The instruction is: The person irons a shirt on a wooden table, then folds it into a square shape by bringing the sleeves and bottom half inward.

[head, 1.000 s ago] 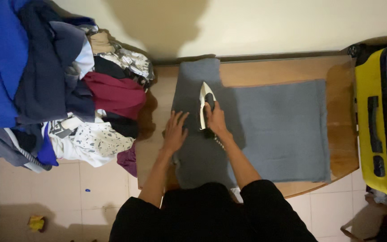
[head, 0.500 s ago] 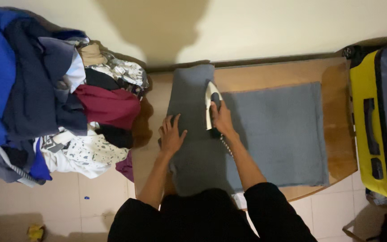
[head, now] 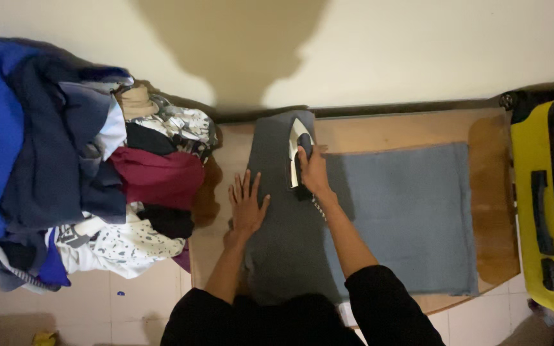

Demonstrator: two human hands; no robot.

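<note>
Your left hand (head: 247, 206) lies flat on the dark grey garment (head: 283, 224), fingers spread wide and holding nothing. Just beyond, your right hand (head: 314, 173) has its fingers wrapped around the iron (head: 297, 148), which sits on the garment's far end. The garment runs down the left of the wooden surface (head: 392, 131), overlapping the blue-grey pad (head: 411, 211).
</note>
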